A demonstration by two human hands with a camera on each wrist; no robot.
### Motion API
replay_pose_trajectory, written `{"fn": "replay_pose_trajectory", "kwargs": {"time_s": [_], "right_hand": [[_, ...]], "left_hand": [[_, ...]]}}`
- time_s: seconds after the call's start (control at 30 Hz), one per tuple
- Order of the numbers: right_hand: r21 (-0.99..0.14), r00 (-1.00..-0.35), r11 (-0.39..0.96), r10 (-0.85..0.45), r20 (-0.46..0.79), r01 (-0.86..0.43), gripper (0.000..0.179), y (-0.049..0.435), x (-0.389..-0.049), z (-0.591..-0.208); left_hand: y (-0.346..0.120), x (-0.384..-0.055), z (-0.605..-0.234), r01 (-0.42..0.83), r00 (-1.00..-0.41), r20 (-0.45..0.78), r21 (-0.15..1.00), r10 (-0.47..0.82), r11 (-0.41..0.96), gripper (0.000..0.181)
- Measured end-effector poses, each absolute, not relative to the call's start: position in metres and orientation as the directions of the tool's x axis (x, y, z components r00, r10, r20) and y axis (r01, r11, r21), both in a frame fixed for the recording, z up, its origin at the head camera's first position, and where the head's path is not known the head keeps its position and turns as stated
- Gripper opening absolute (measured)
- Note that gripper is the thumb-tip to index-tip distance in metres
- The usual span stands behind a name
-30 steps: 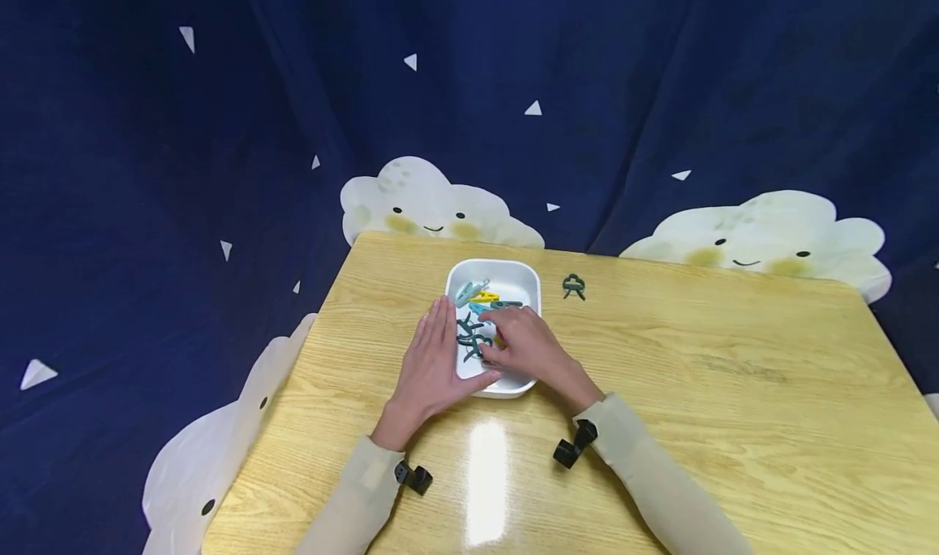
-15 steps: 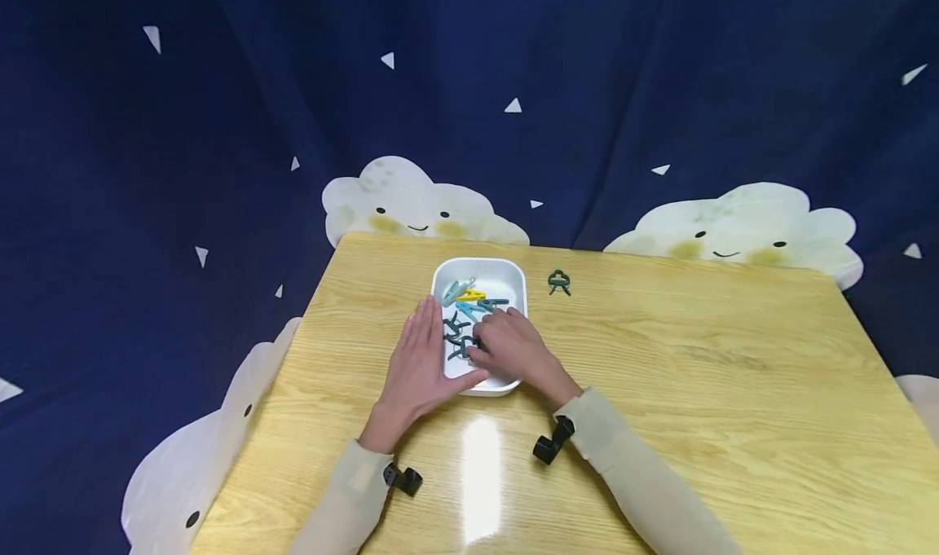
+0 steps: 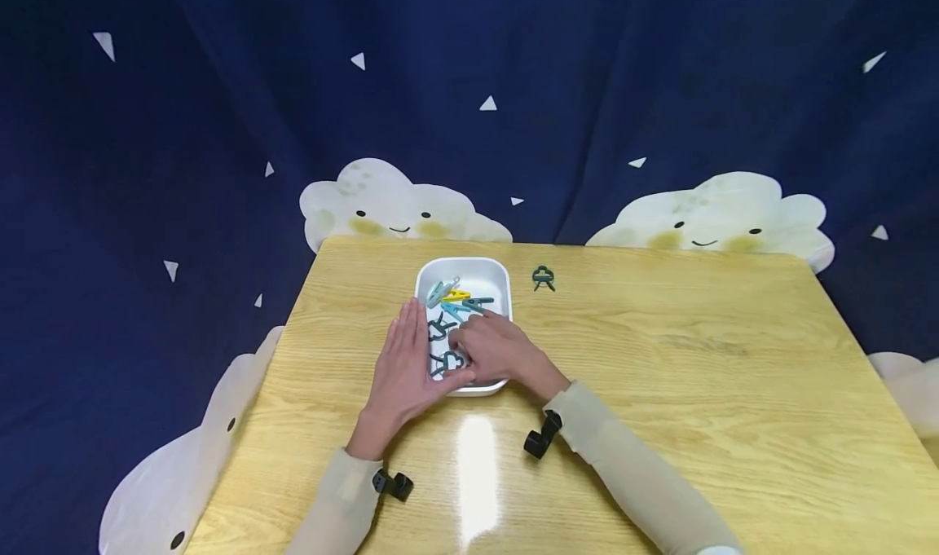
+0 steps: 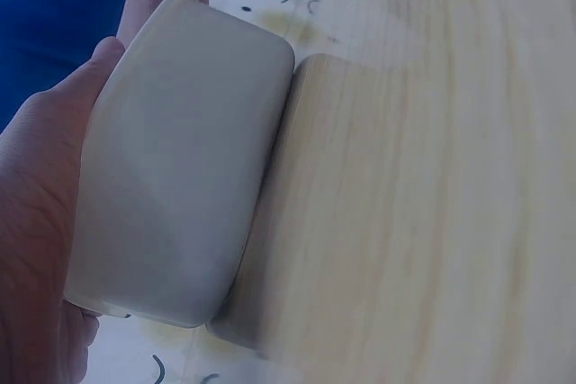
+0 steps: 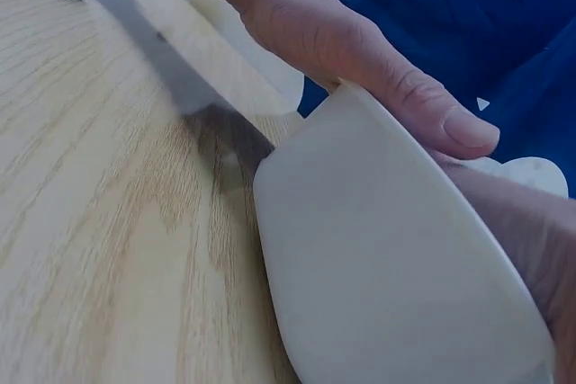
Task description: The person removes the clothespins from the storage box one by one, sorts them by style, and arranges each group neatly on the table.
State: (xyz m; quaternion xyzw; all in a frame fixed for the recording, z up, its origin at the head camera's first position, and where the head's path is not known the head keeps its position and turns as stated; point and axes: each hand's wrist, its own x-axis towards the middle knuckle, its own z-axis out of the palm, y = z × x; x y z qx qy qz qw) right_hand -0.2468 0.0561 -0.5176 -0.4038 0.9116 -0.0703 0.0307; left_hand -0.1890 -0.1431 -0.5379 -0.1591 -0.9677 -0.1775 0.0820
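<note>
A white plastic box (image 3: 480, 271) stands on the table with several clips inside. My left hand (image 3: 403, 363) lies along its left side, fingers straight and thumb across the near rim. In the left wrist view that hand (image 4: 40, 186) rests against the box wall (image 4: 180, 168). My right hand (image 3: 495, 347) reaches over the right rim, fingers bent down among the clips; cannot tell whether it pinches one. Beside its fingers lie a dark green clip (image 3: 451, 363) and another dark green clip (image 3: 438, 329). Farther back are a yellow clip (image 3: 458, 295), light blue clip (image 3: 449, 310) and teal clip (image 3: 478, 302).
One dark green clip (image 3: 543, 278) sits on the wooden table (image 3: 660, 376), right of the box's far end. A dark blue curtain (image 3: 440, 66) with cloud prints hangs behind the table. Each sleeve carries a black wrist camera (image 3: 392, 485).
The view has shifted, so everything appears farther left. Within the box, my right hand has moved toward the near end, and the nearest dark green clip has slid nearer the front left corner.
</note>
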Motion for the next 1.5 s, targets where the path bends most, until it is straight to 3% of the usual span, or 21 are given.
{"fn": "replay_pose_trajectory", "kwargs": {"time_s": [0.13,0.27,0.43,0.73,1.5], "right_hand": [[-0.152,-0.645,0.641,-0.764,-0.033,-0.752,0.064,0.0569,-0.2471,-0.5160],[-0.153,-0.635,0.633,-0.771,-0.040,-0.759,0.055,0.0564,-0.2474,-0.5167],[-0.166,-0.673,0.666,-0.739,-0.012,-0.728,0.040,0.0551,-0.2476,-0.5180],[-0.185,-0.686,0.681,-0.726,-0.042,-0.709,0.069,0.0572,-0.2458,-0.5149],[-0.086,-0.711,0.713,-0.701,-0.061,-0.696,0.067,0.0570,-0.2422,-0.5182]], "left_hand": [[-0.1430,-0.1887,-0.5374,0.339,-0.934,0.226,0.311,0.278,0.888,0.134],[-0.1434,-0.1883,-0.5389,0.347,-0.928,0.244,0.300,0.280,0.889,0.133],[-0.1440,-0.1881,-0.5405,0.364,-0.919,0.269,0.302,0.288,0.881,0.133],[-0.1440,-0.1888,-0.5384,0.372,-0.915,0.277,0.302,0.293,0.878,0.133],[-0.1431,-0.1876,-0.5403,0.370,-0.913,0.294,0.302,0.284,0.878,0.134]]}}
